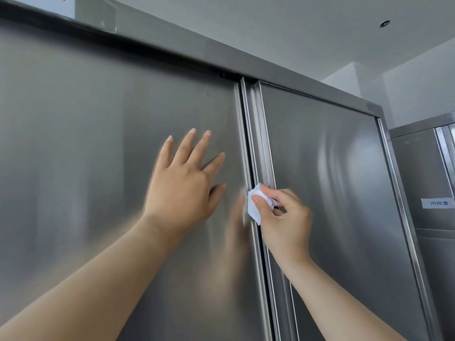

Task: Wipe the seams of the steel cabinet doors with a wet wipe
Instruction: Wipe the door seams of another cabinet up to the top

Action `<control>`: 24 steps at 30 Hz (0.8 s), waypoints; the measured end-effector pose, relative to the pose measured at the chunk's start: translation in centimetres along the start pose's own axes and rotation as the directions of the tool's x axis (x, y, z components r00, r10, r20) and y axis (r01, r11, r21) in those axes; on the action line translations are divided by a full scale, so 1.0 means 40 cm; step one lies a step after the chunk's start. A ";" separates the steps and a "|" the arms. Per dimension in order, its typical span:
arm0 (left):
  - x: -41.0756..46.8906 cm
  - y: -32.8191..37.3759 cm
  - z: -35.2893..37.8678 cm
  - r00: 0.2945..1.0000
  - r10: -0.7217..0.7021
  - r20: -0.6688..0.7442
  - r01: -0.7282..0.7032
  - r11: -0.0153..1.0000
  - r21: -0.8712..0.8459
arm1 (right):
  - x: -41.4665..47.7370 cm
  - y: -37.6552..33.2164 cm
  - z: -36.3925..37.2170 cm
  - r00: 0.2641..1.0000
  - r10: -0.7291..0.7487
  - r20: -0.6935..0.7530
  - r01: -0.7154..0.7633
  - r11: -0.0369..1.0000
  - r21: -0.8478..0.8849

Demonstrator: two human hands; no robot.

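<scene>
Two brushed steel cabinet doors fill the view: the left door (98, 143) and the right door (332, 180). A vertical seam (251, 134) runs between them from the top rail downward. My left hand (184, 183) lies flat on the left door, fingers spread and straight, just left of the seam. My right hand (283, 217) pinches a crumpled white wet wipe (254, 205) between thumb and fingers and holds it against the seam at mid height.
The cabinet's top rail (270, 67) slants across above the doors. A second steel cabinet (428, 180) with a small white label (438, 203) stands at the right. White wall and ceiling show above it.
</scene>
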State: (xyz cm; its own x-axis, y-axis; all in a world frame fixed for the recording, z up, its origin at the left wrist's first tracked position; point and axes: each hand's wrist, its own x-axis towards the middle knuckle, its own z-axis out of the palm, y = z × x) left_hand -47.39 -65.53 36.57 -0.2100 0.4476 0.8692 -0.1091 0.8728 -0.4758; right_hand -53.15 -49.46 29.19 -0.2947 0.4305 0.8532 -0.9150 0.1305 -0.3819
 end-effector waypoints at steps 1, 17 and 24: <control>-0.024 0.013 0.005 1.000 -0.006 0.008 0.006 1.000 0.005 | -0.003 -0.002 -0.008 1.000 0.016 0.021 -0.016 1.000 -0.008; -0.062 0.039 0.012 1.000 -0.011 -0.004 0.011 0.997 0.079 | 0.037 -0.008 0.011 0.999 0.043 -0.005 -0.043 0.999 0.030; -0.064 0.040 0.015 1.000 -0.006 -0.017 0.007 0.996 0.090 | -0.056 0.024 -0.015 0.999 -0.008 -0.040 0.010 0.998 0.060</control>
State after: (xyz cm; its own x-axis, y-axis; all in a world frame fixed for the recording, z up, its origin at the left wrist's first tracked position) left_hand -47.60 -65.40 33.52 -0.1930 0.4457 0.8741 -0.1975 0.8550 -0.4795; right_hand -53.20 -49.78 26.70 -0.2763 0.4649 0.8411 -0.9327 0.0813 -0.3513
